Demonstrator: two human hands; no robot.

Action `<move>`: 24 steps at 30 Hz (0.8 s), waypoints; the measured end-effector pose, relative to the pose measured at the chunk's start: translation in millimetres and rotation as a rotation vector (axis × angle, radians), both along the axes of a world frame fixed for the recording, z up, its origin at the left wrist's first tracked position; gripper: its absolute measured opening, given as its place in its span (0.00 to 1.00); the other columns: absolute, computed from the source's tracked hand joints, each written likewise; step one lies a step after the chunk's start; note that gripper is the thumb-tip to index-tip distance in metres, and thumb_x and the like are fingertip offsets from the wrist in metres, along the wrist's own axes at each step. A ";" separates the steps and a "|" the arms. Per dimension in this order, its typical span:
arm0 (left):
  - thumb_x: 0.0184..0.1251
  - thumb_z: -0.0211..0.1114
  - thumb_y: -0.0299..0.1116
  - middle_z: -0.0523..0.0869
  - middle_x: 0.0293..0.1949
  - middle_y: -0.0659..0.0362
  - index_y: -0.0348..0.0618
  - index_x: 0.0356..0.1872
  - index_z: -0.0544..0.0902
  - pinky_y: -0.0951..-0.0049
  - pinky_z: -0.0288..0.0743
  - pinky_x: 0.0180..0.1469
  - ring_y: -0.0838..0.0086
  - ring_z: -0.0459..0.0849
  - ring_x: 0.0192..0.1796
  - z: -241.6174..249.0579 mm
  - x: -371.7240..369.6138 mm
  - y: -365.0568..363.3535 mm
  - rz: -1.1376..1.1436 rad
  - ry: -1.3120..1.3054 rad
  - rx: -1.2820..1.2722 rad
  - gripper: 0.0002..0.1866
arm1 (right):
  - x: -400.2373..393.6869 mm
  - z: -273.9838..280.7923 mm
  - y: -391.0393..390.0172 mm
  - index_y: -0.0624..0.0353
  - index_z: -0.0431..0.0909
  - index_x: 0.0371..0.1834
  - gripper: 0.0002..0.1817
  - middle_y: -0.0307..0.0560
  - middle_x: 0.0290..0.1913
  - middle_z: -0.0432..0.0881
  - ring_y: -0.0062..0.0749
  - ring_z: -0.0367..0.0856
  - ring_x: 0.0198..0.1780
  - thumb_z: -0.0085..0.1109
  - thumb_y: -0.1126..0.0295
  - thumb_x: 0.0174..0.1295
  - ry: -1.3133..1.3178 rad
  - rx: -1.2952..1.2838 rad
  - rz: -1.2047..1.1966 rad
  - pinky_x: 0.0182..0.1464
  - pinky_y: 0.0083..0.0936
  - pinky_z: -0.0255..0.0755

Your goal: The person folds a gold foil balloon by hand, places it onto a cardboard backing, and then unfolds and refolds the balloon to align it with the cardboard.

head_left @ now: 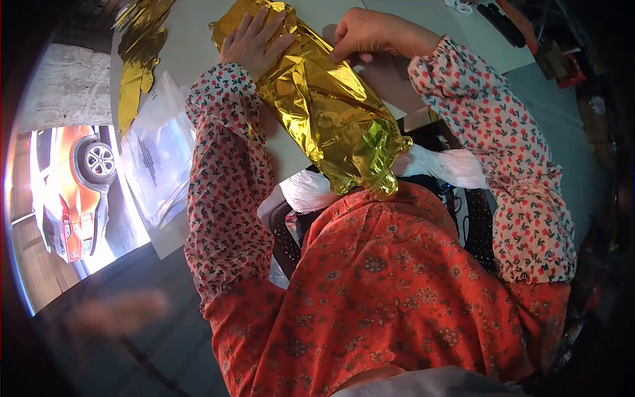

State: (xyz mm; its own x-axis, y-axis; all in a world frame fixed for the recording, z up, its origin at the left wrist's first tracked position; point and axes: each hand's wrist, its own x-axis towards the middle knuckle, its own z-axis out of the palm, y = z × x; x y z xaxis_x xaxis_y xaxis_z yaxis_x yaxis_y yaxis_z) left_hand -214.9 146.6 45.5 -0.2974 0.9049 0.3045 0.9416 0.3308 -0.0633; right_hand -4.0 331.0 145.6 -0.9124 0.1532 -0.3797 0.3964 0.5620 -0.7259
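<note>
A shiny gold foil balloon [311, 99], flat and creased, lies lengthwise over the table, its lobed near end hanging toward my lap. My left hand [254, 43] is spread flat on its far part, fingers apart, holding nothing. At the balloon's right edge my right hand [364, 36] is closed in a pinch, thumb and forefinger on the foil. The fold of foil between those fingertips is mostly hidden.
More flat gold foil pieces [139, 59] lie at the table's left edge, beside clear printed plastic bags [155, 155]. White stringy material [446, 165] sits across my lap. Dark objects [501, 25] lie at the far right. An orange car [73, 192] stands outside on the left.
</note>
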 end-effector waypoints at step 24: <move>0.78 0.40 0.62 0.49 0.82 0.55 0.58 0.81 0.56 0.52 0.35 0.81 0.60 0.40 0.84 33.5 33.1 -0.1 0.134 -0.258 -0.248 0.36 | 41.3 -16.2 -10.5 0.67 0.82 0.28 0.17 0.39 0.20 0.78 0.21 0.78 0.22 0.70 0.61 0.61 0.113 0.093 0.104 0.27 0.23 0.71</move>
State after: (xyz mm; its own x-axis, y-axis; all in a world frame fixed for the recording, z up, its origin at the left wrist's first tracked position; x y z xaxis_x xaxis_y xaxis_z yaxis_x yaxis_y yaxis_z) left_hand -181.8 146.4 78.9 -0.4562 0.8897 -0.0194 0.8865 0.4563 0.0766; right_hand 37.3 320.5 129.4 -0.9612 0.0852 -0.2625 0.2514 0.6629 -0.7053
